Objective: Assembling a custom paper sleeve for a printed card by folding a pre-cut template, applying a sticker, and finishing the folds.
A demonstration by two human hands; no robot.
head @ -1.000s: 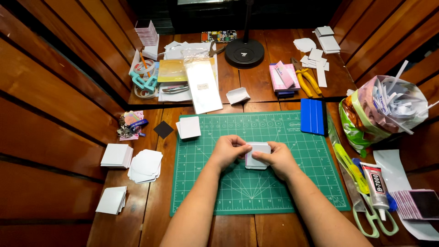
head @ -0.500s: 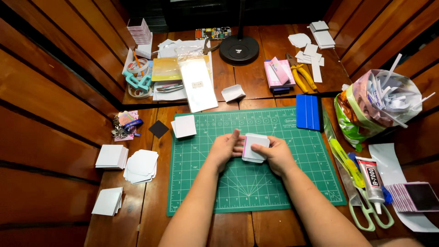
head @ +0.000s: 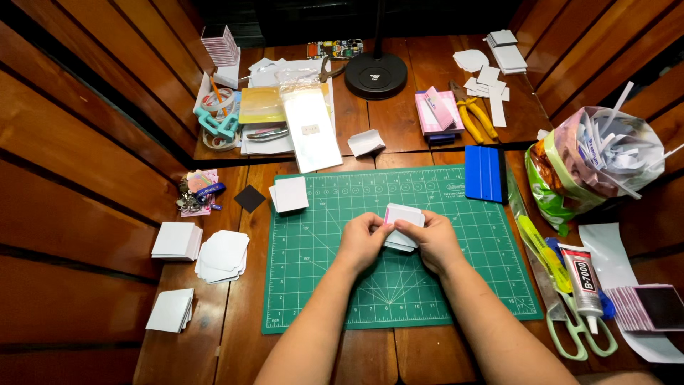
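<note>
While card stacks [head: 222,255] lie off the mat's [head: 456,285] left edge, the left hand [head: 362,241] and right hand [head: 434,242] pinch a small stack of white, round-cornered cards [head: 403,222], pink-edged on its left side, above the green mat's middle, fingers closed on both sides.

The green cutting mat [head: 456,285] lies mostly bare around both hands. A white card stack [head: 290,194] crowds its upper left corner, a blue squeegee [head: 484,174] the upper right, glue tube [head: 586,281] and scissors [head: 570,324] the right edge.
</note>
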